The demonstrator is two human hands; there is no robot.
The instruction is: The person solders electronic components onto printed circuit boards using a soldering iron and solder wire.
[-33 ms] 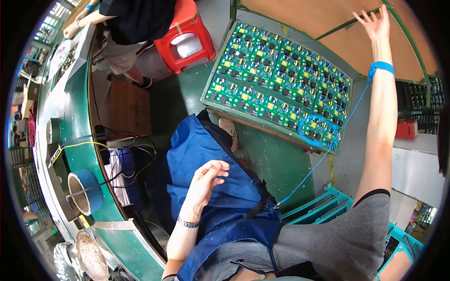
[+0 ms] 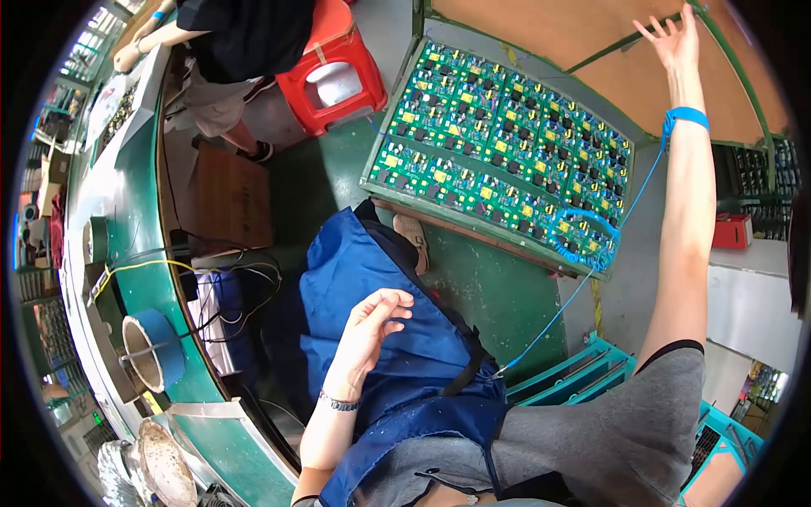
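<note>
My left hand (image 2: 376,325) hovers above my lap over a blue apron (image 2: 380,338), fingers loosely apart and holding nothing. My right hand (image 2: 672,38) is stretched far out with spread fingers, over a brown board (image 2: 583,34) in a green frame; whether it touches the board I cannot tell. A blue wrist strap (image 2: 686,117) circles my right wrist, and its blue coiled cord (image 2: 583,232) runs down across a large tray of green circuit boards (image 2: 498,152) lying below the brown board.
Another person in a black top (image 2: 245,34) sits on a red stool (image 2: 338,72) at the far left. A curved green workbench (image 2: 135,253) carries a blue tape roll (image 2: 156,351) and cables. Teal racks (image 2: 574,372) stand by my right side.
</note>
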